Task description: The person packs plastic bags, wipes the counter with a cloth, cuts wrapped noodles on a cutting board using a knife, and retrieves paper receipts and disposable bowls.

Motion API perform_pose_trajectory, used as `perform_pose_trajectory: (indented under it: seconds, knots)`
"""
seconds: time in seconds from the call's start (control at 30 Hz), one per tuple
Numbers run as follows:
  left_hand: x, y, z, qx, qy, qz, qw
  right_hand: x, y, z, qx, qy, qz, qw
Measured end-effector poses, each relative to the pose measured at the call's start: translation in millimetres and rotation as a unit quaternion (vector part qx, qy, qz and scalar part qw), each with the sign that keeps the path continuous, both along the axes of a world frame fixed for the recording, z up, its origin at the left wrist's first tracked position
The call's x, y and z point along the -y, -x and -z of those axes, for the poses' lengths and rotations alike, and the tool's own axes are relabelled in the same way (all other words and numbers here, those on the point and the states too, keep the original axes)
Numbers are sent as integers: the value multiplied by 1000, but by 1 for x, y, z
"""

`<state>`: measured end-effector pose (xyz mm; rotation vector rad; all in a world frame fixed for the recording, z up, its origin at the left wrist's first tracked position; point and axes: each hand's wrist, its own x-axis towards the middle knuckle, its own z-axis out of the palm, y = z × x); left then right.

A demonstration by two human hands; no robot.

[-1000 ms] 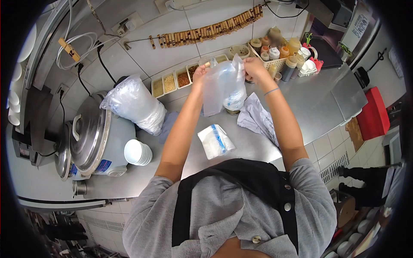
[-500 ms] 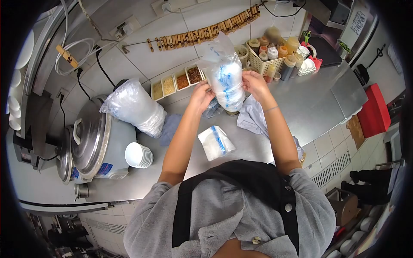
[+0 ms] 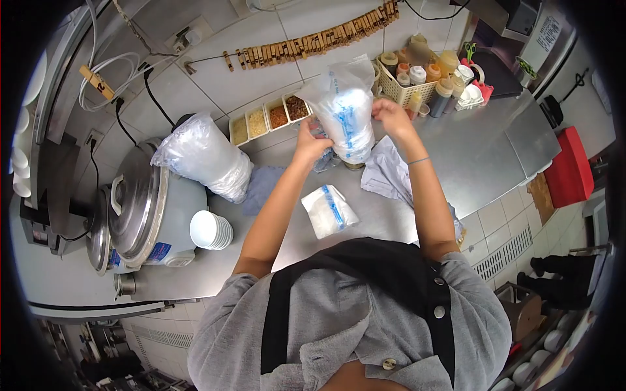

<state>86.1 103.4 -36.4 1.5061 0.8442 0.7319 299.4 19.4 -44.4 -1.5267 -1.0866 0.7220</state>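
A clear plastic sleeve (image 3: 352,120) with blue print, packed with white contents, stands upright at the back of the steel counter, its loose top spread wide. It rests on a round base that is mostly hidden. My left hand (image 3: 312,144) is at its lower left, fingers apart, thumb reaching to the plastic. To its right is my right hand (image 3: 393,120), fingers loosely bent and apart, tips close to the sleeve's edge. Nearer my body lies a folded white packet (image 3: 329,212) with a blue stripe. A crumpled pale cloth (image 3: 386,171) lies below my right hand.
Another filled plastic bag (image 3: 205,156) leans by large lidded pots (image 3: 140,205) on the left, near stacked white cups (image 3: 210,230). Behind are seasoning trays (image 3: 257,122) and a basket (image 3: 399,93) of sauce bottles. A string of clothespins (image 3: 313,42) hangs along the wall.
Both hands have loosened from the plastic sleeve: the left has slipped down, the right slightly outward. The sleeve has shifted a little right, and its top has spread wider.
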Motion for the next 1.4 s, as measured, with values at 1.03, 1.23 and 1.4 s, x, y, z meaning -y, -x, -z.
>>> perform_pose_trajectory:
  seconds: [1.03,1.23,1.4]
  knots:
    - [23,82,73,95,90,47,990,73,120,17,334,-195,239,891]
    - [31,103,130,-68,-39,48,996,118,141,76,250,-38,-47,966]
    - [36,102,138,-168,-105,74,977,123,158,95,235,19,-129,963]
